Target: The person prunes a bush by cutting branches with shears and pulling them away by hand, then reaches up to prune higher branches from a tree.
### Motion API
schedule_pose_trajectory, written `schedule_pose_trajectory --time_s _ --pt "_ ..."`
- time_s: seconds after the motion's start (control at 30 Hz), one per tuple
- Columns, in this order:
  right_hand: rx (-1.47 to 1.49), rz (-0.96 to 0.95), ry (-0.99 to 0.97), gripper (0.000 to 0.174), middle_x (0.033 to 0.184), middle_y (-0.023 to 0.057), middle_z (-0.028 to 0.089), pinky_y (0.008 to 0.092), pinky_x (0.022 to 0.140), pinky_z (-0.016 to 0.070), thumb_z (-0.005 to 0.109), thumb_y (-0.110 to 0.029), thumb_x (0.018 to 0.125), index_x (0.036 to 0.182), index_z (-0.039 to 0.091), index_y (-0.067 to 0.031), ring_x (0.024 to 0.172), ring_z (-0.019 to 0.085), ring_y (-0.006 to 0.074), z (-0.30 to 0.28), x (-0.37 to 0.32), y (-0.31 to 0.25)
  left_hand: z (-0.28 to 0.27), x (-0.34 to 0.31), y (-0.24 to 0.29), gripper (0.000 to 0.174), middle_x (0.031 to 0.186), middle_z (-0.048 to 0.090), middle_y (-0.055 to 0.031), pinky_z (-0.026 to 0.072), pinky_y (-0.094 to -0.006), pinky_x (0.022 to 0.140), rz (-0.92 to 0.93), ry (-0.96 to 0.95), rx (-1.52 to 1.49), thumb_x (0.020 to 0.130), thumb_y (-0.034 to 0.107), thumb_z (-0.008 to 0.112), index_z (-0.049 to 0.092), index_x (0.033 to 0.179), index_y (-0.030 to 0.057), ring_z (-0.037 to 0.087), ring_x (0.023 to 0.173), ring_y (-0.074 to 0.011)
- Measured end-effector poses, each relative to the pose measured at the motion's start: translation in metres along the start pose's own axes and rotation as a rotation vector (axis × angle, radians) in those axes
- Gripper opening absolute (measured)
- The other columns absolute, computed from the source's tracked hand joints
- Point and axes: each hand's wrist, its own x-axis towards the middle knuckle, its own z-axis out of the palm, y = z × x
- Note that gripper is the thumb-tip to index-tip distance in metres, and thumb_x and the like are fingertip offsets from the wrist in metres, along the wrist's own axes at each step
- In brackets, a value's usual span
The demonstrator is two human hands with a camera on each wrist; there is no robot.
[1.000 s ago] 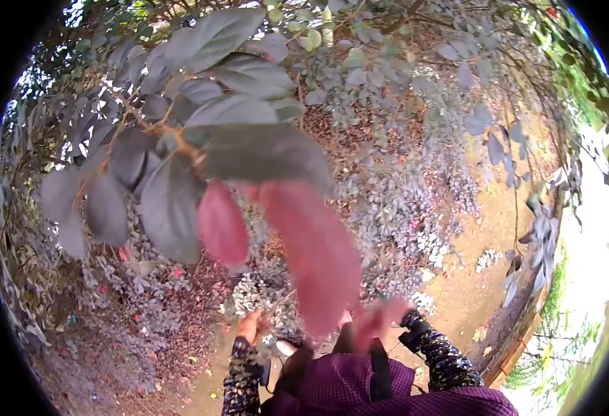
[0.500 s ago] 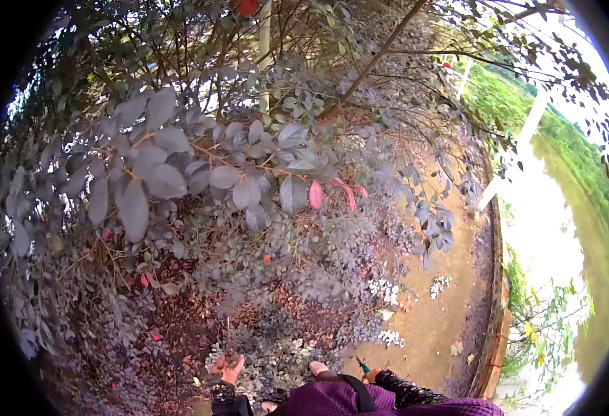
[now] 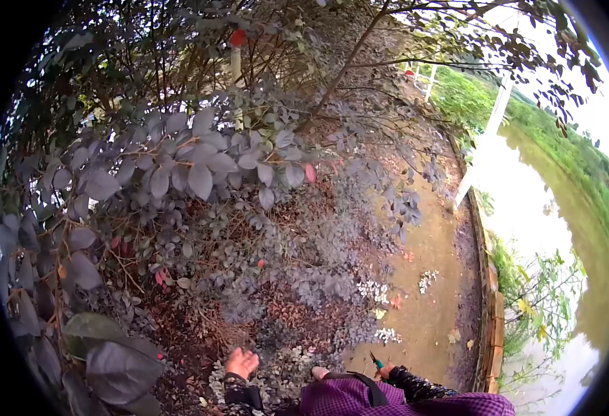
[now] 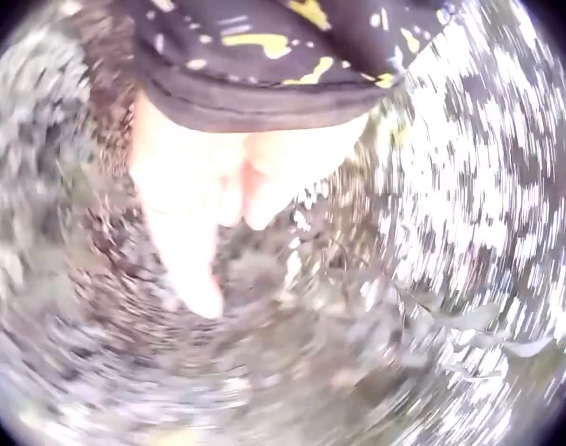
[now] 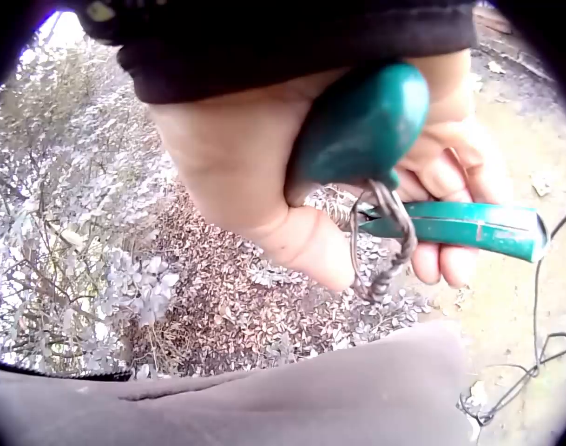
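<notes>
My right hand holds green-handled pruning shears, their dark blades pointing forward over the path. In the right wrist view, one green handle lies across the fingers and the other sits against the palm. A twisted wire loop hangs around the handles near the thumb. My left hand is held out low over cut leafy twigs, nothing visible in it. Bright and blurred in the left wrist view, that hand has its fingers extended loosely downward.
Purple-leaved shrubs fill the left and centre, with large leaves close at lower left. A dirt path runs on the right, edged by a low brick border. Beyond it lie a white post and water.
The view has tilted up and moved past the close branch with red leaves, showing more path and water. The left hand has lifted slightly; the shears stay in the right hand.
</notes>
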Motion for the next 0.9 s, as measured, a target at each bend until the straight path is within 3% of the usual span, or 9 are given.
schedule_pose_trajectory --time_s 0.07,0.1,0.13,0.17,0.4,0.57,0.6,0.7,0.9 --pt "-0.309 -0.301 0.082 0.03 0.073 0.012 0.061 0.0318 0.054 0.0486 0.052 -0.027 0.08 0.097 0.059 -0.003 0.061 0.061 0.0179 0.003 0.005 0.021 0.01 -0.001 -0.008 0.038 0.121 0.044 -0.0244 0.0438 -0.0495 0.086 -0.223 0.321 -0.109 0.083 0.013 0.05 0.043 0.116 -0.0051 0.045 0.111 -0.0357" --pt "0.136 -0.033 0.02 0.031 0.075 0.0123 0.062 0.0327 0.057 0.0488 0.051 -0.027 0.081 0.099 0.059 -0.0048 0.066 0.062 0.0212 0.007 -0.002 0.015 -0.014 0.015 -0.02 0.036 0.118 0.047 -0.0232 0.0443 -0.0482 0.086 -0.22 0.288 -0.449 0.083 0.015 0.05 0.047 0.113 -0.0049 0.047 0.11 -0.0348" --pt "0.167 -0.014 0.001 0.03 0.077 0.0137 0.063 0.034 0.058 0.049 0.051 -0.027 0.08 0.099 0.059 -0.0052 0.068 0.062 0.0237 0.005 0.0 0.015 -0.02 0.017 -0.012 0.031 0.112 0.052 -0.0213 0.0449 -0.0451 0.087 -0.166 -0.258 -0.665 0.085 0.014 0.047 0.051 0.11 -0.0031 0.049 0.108 -0.0326" --pt "0.199 0.015 -0.027 0.029 0.078 0.0152 0.063 0.0354 0.059 0.0493 0.051 -0.026 0.08 0.099 0.059 -0.0057 0.07 0.062 0.0263 0.011 -0.004 0.021 -0.027 0.024 0.0 0.031 0.115 0.051 -0.0206 0.0447 -0.0416 0.089 -0.034 -0.359 -0.605 0.086 0.013 0.044 0.049 0.112 -0.0023 0.049 0.109 -0.0294" --pt "-0.61 -0.249 -0.094 0.031 0.088 0.0177 0.062 0.0406 0.069 0.048 0.048 -0.028 0.081 0.102 0.058 -0.0078 0.084 0.061 0.0297 0.01 0.022 0.053 0.104 -0.053 0.125 0.039 0.122 0.048 -0.0125 0.0446 -0.0336 0.087 0.477 -0.571 -0.463 0.093 0.02 0.034 0.031 0.131 0.0109 0.05 0.108 -0.0215" --pt "-0.101 -0.265 -0.128 0.03 0.083 0.0129 0.063 0.0358 0.057 0.0492 0.047 -0.025 0.084 0.106 0.055 -0.005 0.071 0.062 0.0223 -0.032 0.035 0.072 0.198 -0.083 0.084 0.035 0.095 0.06 -0.0098 0.0501 -0.0321 0.069 0.416 -0.458 -0.189 0.092 0.022 0.036 0.041 0.124 0.0097 0.058 0.076 -0.0208" --pt "0.338 0.166 -0.129 0.027 0.074 0.0117 0.062 0.0324 0.05 0.0474 0.049 -0.023 0.083 0.1 0.057 -0.0036 0.061 0.06 0.0198 -0.061 -0.003 0.029 0.211 -0.084 0.072 0.033 0.086 0.059 -0.0079 0.0494 -0.0324 0.067 0.382 -0.361 -0.184 0.09 0.022 0.04 0.045 0.121 0.0089 0.056 0.071 -0.0191" --pt "0.722 0.465 -0.106 0.023 0.065 0.0109 0.058 0.0312 0.046 0.0446 0.053 -0.021 0.08 0.089 0.056 -0.0002 0.053 0.056 0.0186 -0.085 0.008 0.043 0.241 -0.086 0.047 0.031 0.087 0.059 -0.0091 0.0482 -0.0342 0.065 0.383 -0.42 -0.12 0.087 0.02 0.044 0.047 0.115 0.0055 0.055 0.073 -0.019" --pt "0.924 0.324 -0.076 0.021 0.056 0.0101 0.053 0.0308 0.043 0.0409 0.054 -0.018 0.078 0.073 0.051 0.0022 0.046 0.049 0.0192 -0.1 0.018 0.091 0.348 -0.12 0.055 0.032 0.078 0.059 -0.0164 0.0479 -0.0373 0.061 0.405 -0.7 0.071 0.085 0.018 0.047 0.048 0.109 -0.0025 0.057 0.065 -0.0263"
